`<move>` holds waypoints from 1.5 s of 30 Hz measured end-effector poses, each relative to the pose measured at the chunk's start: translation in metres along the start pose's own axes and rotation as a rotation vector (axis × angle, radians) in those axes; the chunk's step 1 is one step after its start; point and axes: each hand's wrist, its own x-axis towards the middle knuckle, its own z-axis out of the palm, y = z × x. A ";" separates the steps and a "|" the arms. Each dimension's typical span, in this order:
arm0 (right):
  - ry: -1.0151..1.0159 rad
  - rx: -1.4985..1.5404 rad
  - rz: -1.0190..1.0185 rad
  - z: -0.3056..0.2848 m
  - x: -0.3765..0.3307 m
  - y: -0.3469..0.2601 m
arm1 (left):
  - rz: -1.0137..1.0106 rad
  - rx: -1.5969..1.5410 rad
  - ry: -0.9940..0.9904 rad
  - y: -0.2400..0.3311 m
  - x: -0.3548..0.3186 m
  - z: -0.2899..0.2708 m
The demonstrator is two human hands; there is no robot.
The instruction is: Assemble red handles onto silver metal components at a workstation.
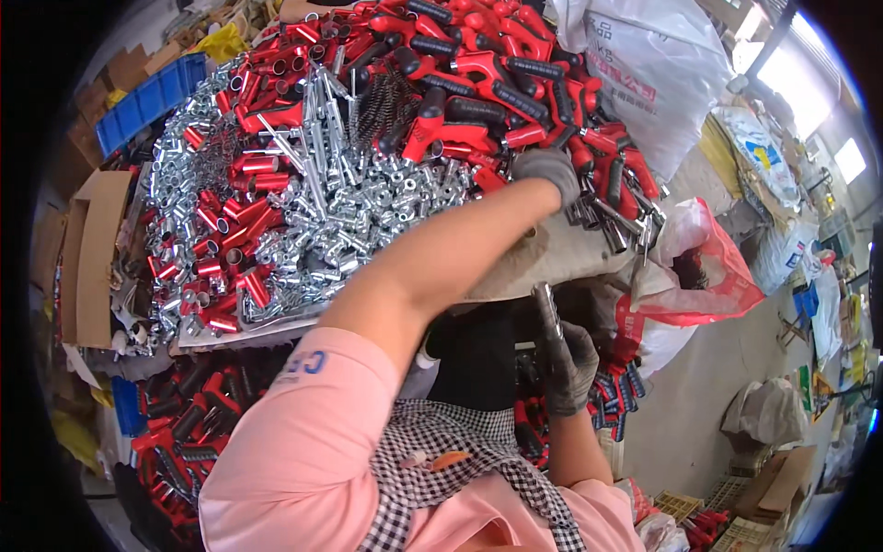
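Note:
My left hand [549, 175], in a dark grey glove, reaches across to the near right part of a pile of red tool bodies with black grips [515, 97]. Its fingers are hidden against the pile, so I cannot see whether they hold anything. Below the table's front edge, my right hand [570, 368], also gloved, is closed around a shiny silver metal tube [547, 308] that points up and away. Beside my left hand, several red bodies with silver metal ends [618, 230] lie at the table's right edge.
Small silver fittings [368, 202], red sleeves [246, 213], springs [382, 106] and long metal rods [317, 138] heap the table. A red and white bag [708, 276] hangs at its right corner, a white sack [658, 74] behind. More red and black tools [198, 414] lie below left.

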 end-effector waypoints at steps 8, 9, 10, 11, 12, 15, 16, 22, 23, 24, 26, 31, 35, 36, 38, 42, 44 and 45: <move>-0.165 -0.175 -0.091 0.013 -0.008 0.002 | 0.486 -0.472 0.231 -0.127 -0.227 -0.107; -0.194 -0.243 -0.081 0.019 -0.010 -0.005 | 0.589 -0.444 0.312 -0.150 -0.249 -0.100; -0.216 -0.234 -0.066 0.026 -0.011 -0.010 | 0.529 -0.457 0.214 -0.174 -0.271 -0.092; -0.281 -0.276 -0.061 0.033 -0.012 -0.012 | 0.476 -0.561 0.167 -0.187 -0.293 -0.084; -0.345 -0.317 -0.059 0.041 -0.012 -0.012 | 0.422 -0.665 0.123 -0.195 -0.314 -0.077; -0.541 -0.358 -0.051 0.069 -0.013 -0.010 | 0.455 -0.630 0.164 -0.216 -0.359 -0.042; -0.647 -0.436 -0.096 0.079 -0.011 -0.009 | 0.460 -0.619 0.165 -0.213 -0.371 -0.042; -0.955 -0.531 -0.092 0.149 -0.031 0.024 | 0.364 -0.605 0.241 -0.201 -0.445 -0.011; -0.964 -0.590 -0.036 0.161 -0.037 0.026 | 0.440 -0.572 0.311 -0.202 -0.452 -0.004; -1.045 -0.590 -0.025 0.170 -0.040 0.028 | 0.377 -0.547 0.227 -0.196 -0.463 -0.003; -1.189 -0.574 0.136 0.182 -0.040 0.030 | 0.342 -0.587 0.256 -0.198 -0.470 0.011; -1.272 -0.548 0.227 0.198 -0.045 0.042 | 0.363 -0.589 0.306 -0.218 -0.464 0.028; -1.184 -0.585 0.179 0.190 -0.036 0.048 | 0.258 -0.415 0.143 -0.238 -0.446 0.022; -1.139 -0.541 0.230 0.179 -0.031 0.058 | 0.154 -0.285 0.180 -0.241 -0.435 0.006; -1.025 -0.467 0.423 0.182 -0.026 0.049 | -0.077 -0.336 0.237 -0.256 -0.413 -0.003; -0.934 -0.480 0.458 0.188 -0.022 0.022 | -0.353 -0.032 -0.015 -0.263 -0.350 0.002; -0.935 -0.570 0.349 0.183 -0.020 0.021 | -0.425 -0.012 -0.106 -0.264 -0.334 0.004; -0.933 -0.618 0.293 0.178 -0.019 0.022 | -0.391 -0.005 -0.046 -0.268 -0.332 0.011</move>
